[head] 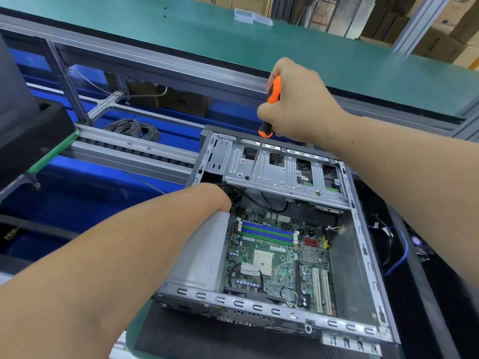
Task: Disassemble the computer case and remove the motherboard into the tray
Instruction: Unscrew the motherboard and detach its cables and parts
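Observation:
An open computer case [363,257] lies on its side before me, the green motherboard [274,257] flat inside it. A silver drive cage [282,174] spans the case's far end. My right hand [295,99] grips an orange-and-black screwdriver [272,99] upright, its shaft tip set on a screw in the cage's left part. My left hand [220,196] reaches into the case under the cage's left corner; its fingers are hidden, so what they touch is unclear.
A grey power-supply box [199,257] fills the case's left side. A dark mat [168,332] lies under the case. A black tray [31,136] sits at the left by the conveyor rails. Loose cables [399,244] lie to the right. Green workbench [233,40] behind.

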